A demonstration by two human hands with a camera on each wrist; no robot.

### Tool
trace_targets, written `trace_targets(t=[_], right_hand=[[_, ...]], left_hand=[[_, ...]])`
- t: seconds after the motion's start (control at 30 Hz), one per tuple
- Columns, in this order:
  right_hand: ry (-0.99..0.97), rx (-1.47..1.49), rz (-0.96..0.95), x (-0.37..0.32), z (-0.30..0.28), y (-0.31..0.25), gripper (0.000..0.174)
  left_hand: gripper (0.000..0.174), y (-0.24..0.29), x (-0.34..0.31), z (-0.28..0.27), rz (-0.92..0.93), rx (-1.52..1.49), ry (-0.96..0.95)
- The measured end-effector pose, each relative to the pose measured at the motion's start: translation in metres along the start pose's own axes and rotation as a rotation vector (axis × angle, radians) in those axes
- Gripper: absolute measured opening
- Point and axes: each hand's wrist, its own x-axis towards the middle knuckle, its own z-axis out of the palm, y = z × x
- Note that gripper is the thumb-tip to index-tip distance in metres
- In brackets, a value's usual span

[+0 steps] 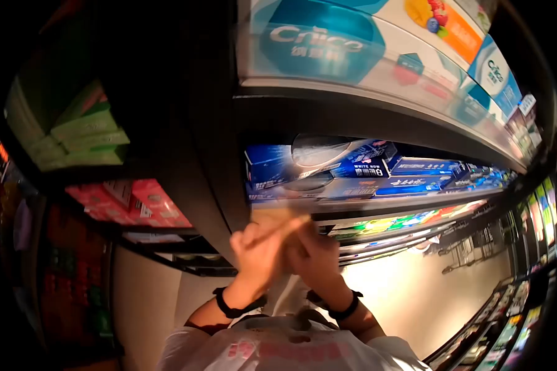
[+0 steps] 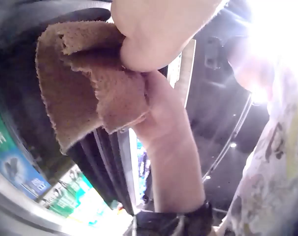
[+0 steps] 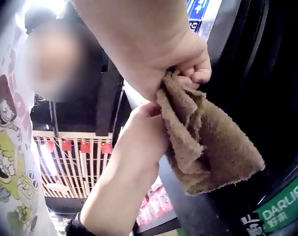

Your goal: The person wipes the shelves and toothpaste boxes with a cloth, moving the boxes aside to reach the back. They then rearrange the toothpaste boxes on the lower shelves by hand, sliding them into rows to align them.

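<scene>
A brown, fuzzy cloth (image 3: 227, 152) hangs folded and crumpled between my two hands. My left hand (image 1: 255, 250) grips one side of it, and in the left wrist view its thumb side shows close to the camera above the cloth (image 2: 70, 93). Beside it, my right hand (image 1: 315, 253) holds the cloth too, with curled fingers bunching its top edge in the right wrist view. The hands are close together in front of the shelf edge, just below the blue toothpaste boxes (image 1: 418, 167). In the head view the cloth is blurred and partly hidden by the fingers.
A black shelf upright (image 1: 204, 154) stands left of the hands. Above is a shelf of teal and white Cnice boxes (image 1: 319, 43) behind a clear lip. Pink packs (image 1: 130, 201) sit at left. A cart (image 1: 470, 250) stands on the pale floor (image 1: 390, 297) at right.
</scene>
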Motion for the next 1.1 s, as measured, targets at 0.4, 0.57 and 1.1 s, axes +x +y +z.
trace_targets(t=[0.4, 0.57, 1.1], right_hand=[[0.197, -0.055, 0.336, -0.02, -0.055, 0.033, 0.042], [0.118, -0.058, 0.11, -0.017, -0.029, 0.028, 0.042], [0.028, -0.077, -0.085, -0.012, -0.045, 0.03, 0.044]], left_hand=[[0.042, 0.045, 0.027, 0.04, 0.318, -0.315, -0.025], [0.041, 0.03, 0.022, 0.008, 0.148, -0.062, -0.218], [0.041, 0.038, 0.02, 0.009, 0.245, 0.236, 0.258]])
